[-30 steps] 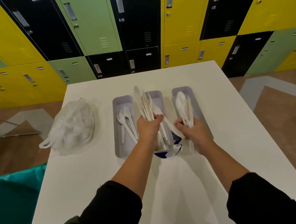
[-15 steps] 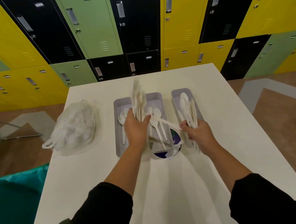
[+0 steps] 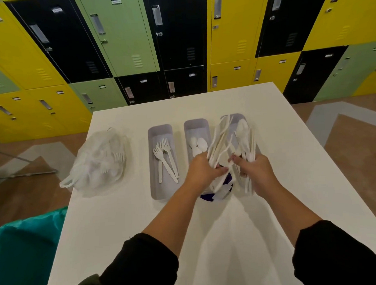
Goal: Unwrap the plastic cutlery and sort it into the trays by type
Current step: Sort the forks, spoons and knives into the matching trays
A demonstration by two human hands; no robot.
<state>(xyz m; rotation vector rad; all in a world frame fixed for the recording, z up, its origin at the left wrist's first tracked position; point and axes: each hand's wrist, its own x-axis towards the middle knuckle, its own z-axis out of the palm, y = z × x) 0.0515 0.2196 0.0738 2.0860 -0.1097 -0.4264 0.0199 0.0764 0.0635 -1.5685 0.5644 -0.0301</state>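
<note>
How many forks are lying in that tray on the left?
3, lying side by side in the left tray: forks, tines pointing away. More forks show inside the plastic bag, uncounted.

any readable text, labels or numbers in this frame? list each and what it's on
None can be read.
Green locker door: small label tag near its top, print too blurred to read.
Other lockers: small white tags such as and, too small to read.
Purple and white wrapper under the hands: markings, no legible letters.
Trays, cutlery and plastic bag: no text visible.
</note>
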